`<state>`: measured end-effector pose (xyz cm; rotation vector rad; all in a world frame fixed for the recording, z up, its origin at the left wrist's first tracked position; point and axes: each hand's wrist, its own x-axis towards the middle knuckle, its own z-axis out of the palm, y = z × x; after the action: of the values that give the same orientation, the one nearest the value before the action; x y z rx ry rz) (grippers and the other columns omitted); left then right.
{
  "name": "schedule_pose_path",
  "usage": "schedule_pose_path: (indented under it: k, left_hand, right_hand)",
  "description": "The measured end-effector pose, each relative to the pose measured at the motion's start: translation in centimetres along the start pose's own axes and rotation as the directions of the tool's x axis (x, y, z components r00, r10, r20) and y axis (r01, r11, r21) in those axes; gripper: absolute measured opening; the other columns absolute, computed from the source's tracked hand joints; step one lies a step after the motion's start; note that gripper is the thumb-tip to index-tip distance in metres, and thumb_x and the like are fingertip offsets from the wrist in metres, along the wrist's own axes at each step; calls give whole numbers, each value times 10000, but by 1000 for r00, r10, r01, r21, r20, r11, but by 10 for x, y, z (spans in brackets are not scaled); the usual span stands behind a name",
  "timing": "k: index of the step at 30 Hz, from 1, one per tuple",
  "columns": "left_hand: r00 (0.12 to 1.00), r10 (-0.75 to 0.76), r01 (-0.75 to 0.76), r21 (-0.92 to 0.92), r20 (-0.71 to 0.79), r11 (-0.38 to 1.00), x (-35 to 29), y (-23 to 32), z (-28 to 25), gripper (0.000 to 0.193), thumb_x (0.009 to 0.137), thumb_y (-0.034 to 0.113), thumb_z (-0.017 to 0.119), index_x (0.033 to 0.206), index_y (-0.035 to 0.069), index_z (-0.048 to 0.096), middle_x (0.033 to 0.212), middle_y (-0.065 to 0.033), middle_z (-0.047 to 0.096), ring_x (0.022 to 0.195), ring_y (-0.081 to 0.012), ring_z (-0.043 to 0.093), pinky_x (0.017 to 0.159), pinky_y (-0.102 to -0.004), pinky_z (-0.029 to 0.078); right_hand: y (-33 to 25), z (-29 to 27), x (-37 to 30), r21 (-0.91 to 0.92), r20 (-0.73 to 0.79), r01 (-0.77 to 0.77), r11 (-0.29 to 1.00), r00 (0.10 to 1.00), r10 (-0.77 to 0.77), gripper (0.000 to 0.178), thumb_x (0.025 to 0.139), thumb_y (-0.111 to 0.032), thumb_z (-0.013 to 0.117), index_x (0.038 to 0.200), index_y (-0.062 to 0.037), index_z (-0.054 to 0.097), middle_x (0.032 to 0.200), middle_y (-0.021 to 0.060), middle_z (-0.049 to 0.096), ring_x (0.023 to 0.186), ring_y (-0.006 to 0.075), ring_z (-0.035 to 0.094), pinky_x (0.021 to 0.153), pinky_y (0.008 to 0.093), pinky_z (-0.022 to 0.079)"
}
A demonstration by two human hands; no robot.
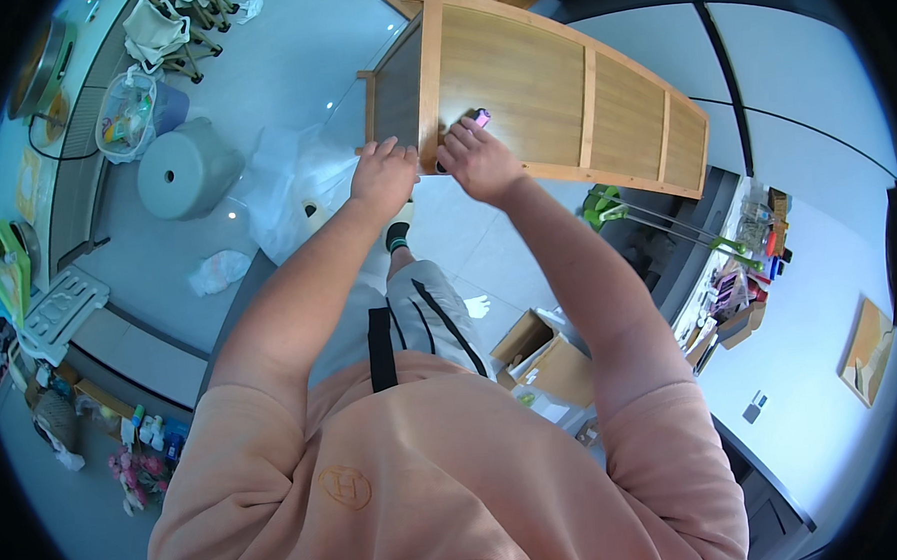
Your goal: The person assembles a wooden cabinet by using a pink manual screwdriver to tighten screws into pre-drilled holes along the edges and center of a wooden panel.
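In front of me is a wooden cabinet (pixel 509 67) with light-brown panels and an orange-toned frame. My left hand (pixel 385 180) has its fingers curled over the near edge of the cabinet's grey side, close to the corner post (pixel 428 91). On the other side of that post, my right hand (pixel 480 163) is closed around a small pink-and-black object (pixel 481 118). One end of it sticks out past the fingers, against the panel; the rest is hidden in my grip, so its kind is unclear.
Clear plastic wrapping (pixel 290 192) lies on the floor by my feet. To the left are a round grey stool (pixel 191 169) and a lined waste bin (pixel 129 116). Open cardboard boxes (pixel 557 360) stand below my right arm. A cluttered counter (pixel 705 299) runs along the right.
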<state>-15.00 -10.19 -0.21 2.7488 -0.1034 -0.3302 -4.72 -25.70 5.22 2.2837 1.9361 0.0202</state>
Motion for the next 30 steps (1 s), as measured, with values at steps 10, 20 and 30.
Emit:
schedule_pose_path:
  k: [10, 20, 30]
  left_hand:
    - [992, 13, -18, -36, -123, 999, -7, -4, 4, 295, 781, 303, 660, 957, 78, 588, 890, -27, 644, 1018, -179, 560, 881, -354, 391]
    - [997, 17, -19, -28, -77, 999, -1, -5, -1, 326, 810, 330, 643, 1009, 75, 602, 957, -45, 655, 1085, -186, 537, 929, -373, 376]
    - [999, 13, -14, -18, -32, 1000, -3, -4, -3, 247, 820, 294, 633, 947, 83, 612, 937, -48, 666, 1066, -197, 555, 886, -361, 373]
  right_hand:
    - [-86, -2, 29, 221, 594, -972, 77, 197, 780, 434, 888, -417, 534, 854, 9, 610, 767, 206, 665, 744, 361, 663, 700, 439, 522]
    - [10, -1, 6, -80, -52, 80, 994, 995, -85, 260, 850, -344, 561, 871, -87, 592, 819, 62, 623, 866, 235, 604, 716, 375, 458]
    - [-78, -8, 33, 235, 637, -969, 76, 213, 740, 454, 878, -437, 538, 855, 2, 652, 808, 225, 666, 780, 358, 659, 720, 422, 522]
